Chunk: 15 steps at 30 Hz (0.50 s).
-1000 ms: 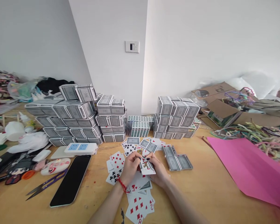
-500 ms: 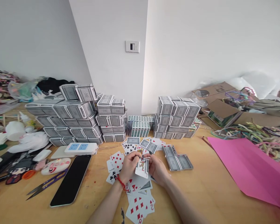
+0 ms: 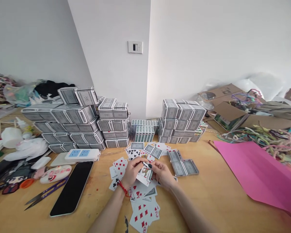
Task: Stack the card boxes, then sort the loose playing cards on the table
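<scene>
Between my hands is a joker playing card [image 3: 144, 175], its far edge bent or folded under my fingers. My left hand [image 3: 132, 171], with a red cord at the wrist, pinches that edge from the left. From the right, my right hand [image 3: 163, 173] closes on the same edge, thumb against the card. Loose playing cards [image 3: 143, 215] lie scattered beneath and around both hands, some face up, some face down. To the right of my right hand lies a joined piece made of folded cards [image 3: 183, 163], L-shaped with raised rims.
Stacked blocks built from cards stand at the left [image 3: 82, 121] and right [image 3: 184, 121]; boxed card decks [image 3: 144, 133] sit between. At left lie a phone [image 3: 71, 189], scissors [image 3: 47, 192] and a power strip [image 3: 82, 154]. Pink paper [image 3: 254, 174] and pipe cleaners [image 3: 259, 140] are at right.
My right hand has moved in over the card's far edge, its thumb now pressing there. The card has tilted slightly, and the whole view has shifted a little.
</scene>
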Motion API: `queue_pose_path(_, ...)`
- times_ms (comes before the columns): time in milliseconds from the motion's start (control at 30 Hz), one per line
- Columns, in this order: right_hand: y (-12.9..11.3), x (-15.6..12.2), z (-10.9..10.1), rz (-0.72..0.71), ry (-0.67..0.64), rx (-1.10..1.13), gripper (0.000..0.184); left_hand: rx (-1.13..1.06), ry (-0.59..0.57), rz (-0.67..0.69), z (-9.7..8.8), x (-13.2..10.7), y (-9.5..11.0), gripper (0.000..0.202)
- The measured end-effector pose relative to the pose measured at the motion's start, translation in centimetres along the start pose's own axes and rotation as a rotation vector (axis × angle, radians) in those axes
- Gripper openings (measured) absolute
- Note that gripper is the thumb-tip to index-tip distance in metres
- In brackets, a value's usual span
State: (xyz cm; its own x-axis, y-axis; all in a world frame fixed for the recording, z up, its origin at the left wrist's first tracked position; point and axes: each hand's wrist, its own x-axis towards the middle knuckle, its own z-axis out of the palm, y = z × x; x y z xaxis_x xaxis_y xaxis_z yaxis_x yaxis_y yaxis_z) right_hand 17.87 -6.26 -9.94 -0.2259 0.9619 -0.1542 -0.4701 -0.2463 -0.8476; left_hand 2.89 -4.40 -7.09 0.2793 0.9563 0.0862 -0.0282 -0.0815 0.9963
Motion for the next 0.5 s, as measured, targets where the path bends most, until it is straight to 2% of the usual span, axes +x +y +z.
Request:
queue_pose_path(100, 0.2, 0.1, 0.3, -0.094, 0.067, -0.131, 0.031, -0.075, -0.025, -0.063, 0.0, 0.1, 0.1, 0.026)
queue_pose_path(167, 0.2, 0.1, 0.5, -0.166, 0.098, -0.211, 0.030, -0.059, -0.017, -0.053, 0.2, 0.2, -0.1, 0.022)
queue_pose_path(233, 0.3, 0.0, 0.7, -0.247, 0.125, -0.295, 0.026, 0.008, 0.042, -0.029, 0.4, 0.4, -0.4, 0.016)
queue_pose_path(300, 0.5, 0.0, 0.8, -0.308, 0.144, -0.363, 0.023, 0.069, 0.110, -0.015, 0.6, 0.5, -0.8, 0.019)
queue_pose_path(500, 0.6, -0.2, 0.9, -0.358, 0.118, -0.452, 0.018, 0.042, 0.145, -0.032, 0.7, 0.6, -1.0, 0.024)
